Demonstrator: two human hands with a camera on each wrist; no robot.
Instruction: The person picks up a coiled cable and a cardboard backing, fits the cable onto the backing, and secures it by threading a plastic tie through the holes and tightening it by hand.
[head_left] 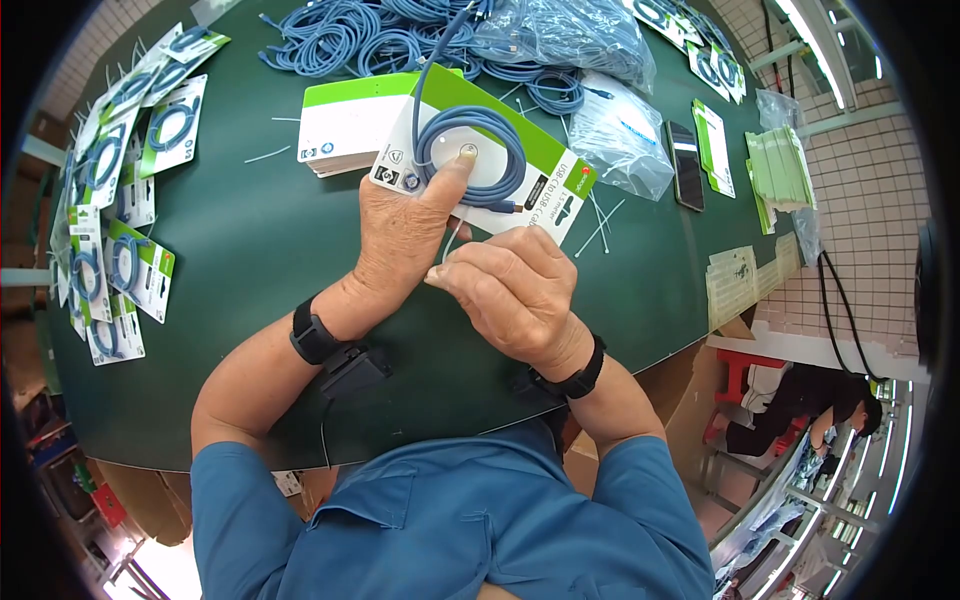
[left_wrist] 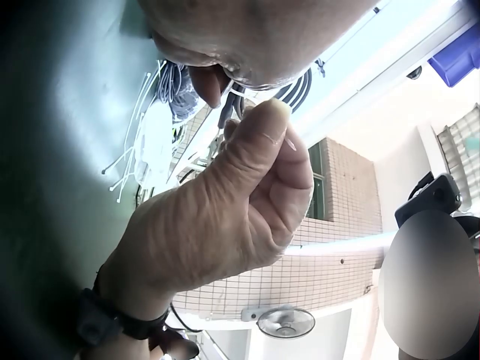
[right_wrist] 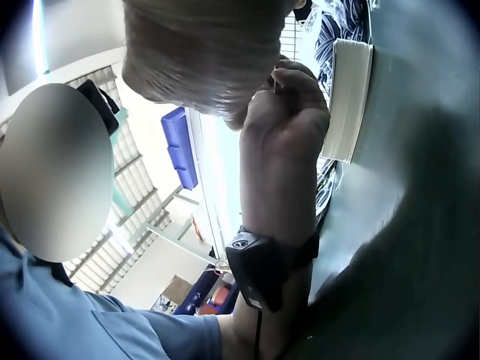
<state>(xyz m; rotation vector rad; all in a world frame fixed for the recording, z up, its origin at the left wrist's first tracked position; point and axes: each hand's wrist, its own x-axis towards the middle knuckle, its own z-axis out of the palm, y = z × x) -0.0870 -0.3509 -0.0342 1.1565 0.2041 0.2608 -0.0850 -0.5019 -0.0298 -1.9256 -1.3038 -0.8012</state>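
Observation:
My left hand (head_left: 405, 235) grips a white and green card (head_left: 545, 160), its thumb pressing beside a coiled blue cable (head_left: 512, 150) that lies on the card. A thin white tie (head_left: 452, 240) runs out below the card to my right hand (head_left: 515, 290), which pinches its end between thumb and curled fingers. In the left wrist view my left hand (left_wrist: 262, 37) fills the top, with my right hand (left_wrist: 217, 202) just below it. The right wrist view has my right hand (right_wrist: 202, 56) overlapping the left hand (right_wrist: 285, 124); the card is mostly hidden there.
A stack of cards (head_left: 345, 130) stands behind my left hand. Blue cables (head_left: 325, 40) and plastic bags (head_left: 620, 135) lie at the back. Cards with coiled cables (head_left: 172, 125) cover the left side. Loose white ties (head_left: 600, 225), a phone (head_left: 684, 165) and more cards (head_left: 782, 170) are to the right.

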